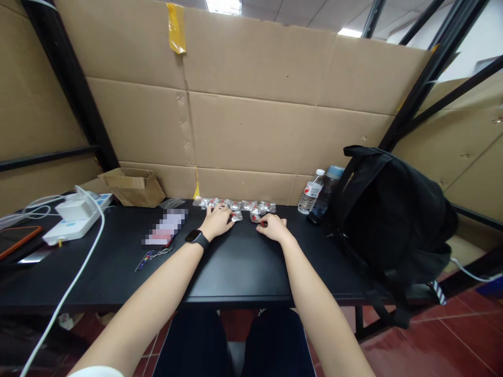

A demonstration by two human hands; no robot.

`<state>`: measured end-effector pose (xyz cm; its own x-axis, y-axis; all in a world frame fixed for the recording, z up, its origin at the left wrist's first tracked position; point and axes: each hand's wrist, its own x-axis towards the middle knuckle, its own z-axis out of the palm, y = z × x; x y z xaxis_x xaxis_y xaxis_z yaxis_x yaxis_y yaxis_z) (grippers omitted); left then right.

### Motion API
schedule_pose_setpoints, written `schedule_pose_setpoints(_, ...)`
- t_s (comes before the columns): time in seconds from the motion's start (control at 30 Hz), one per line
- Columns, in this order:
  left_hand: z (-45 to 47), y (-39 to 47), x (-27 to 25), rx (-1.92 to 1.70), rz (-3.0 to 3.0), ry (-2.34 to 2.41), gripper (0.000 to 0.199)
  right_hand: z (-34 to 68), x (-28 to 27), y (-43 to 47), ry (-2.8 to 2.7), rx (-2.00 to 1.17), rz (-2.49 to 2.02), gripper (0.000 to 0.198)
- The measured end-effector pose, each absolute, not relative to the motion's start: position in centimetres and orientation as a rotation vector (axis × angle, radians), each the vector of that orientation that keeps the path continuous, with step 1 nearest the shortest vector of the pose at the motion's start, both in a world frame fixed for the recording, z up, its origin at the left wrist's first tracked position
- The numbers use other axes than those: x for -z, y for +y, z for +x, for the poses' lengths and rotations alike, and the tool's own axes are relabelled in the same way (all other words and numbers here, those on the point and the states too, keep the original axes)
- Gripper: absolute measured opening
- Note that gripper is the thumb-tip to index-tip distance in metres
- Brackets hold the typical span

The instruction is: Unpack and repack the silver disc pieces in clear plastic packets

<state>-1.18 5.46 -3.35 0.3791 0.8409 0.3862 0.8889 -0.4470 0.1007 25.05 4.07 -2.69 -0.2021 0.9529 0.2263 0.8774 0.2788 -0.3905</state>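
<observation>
Along the far edge of the desk [243,262] I see a row of small clear packets [236,205] with red bits inside, my left hand [217,221] spread flat on them, my right hand [274,228] pinching one.

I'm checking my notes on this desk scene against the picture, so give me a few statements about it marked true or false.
1. The left hand rests on small clear packets with red parts. True.
2. A smartwatch is on the right wrist. False: it is on the left wrist.
3. A black backpack sits on the table's right side. True.
4. The two bottles stand left of the cardboard box. False: they stand far to its right, beside the backpack.
5. The right hand is lifted high above the table. False: it lies low at the tabletop, by the packets.
</observation>
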Motion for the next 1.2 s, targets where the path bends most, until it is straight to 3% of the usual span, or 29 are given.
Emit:
schedule_pose_setpoints(0.3,-1.1,5.4,2.9,0.719,-2.449,-1.591,0.029,25.3,2.7,4.1,-2.094,-0.253,-1.594,0.023)
schedule_pose_setpoints(0.73,-0.6,4.5,1.5,1.077,-2.519,-1.578,0.024,23.9,2.8,4.3,-1.997,-0.408,-1.079,0.019)
schedule_pose_setpoints(1.2,0.8,3.3,0.7,1.386,-2.645,-1.418,0.023,23.6,2.6,4.4,-1.895,-0.449,-1.024,0.020)
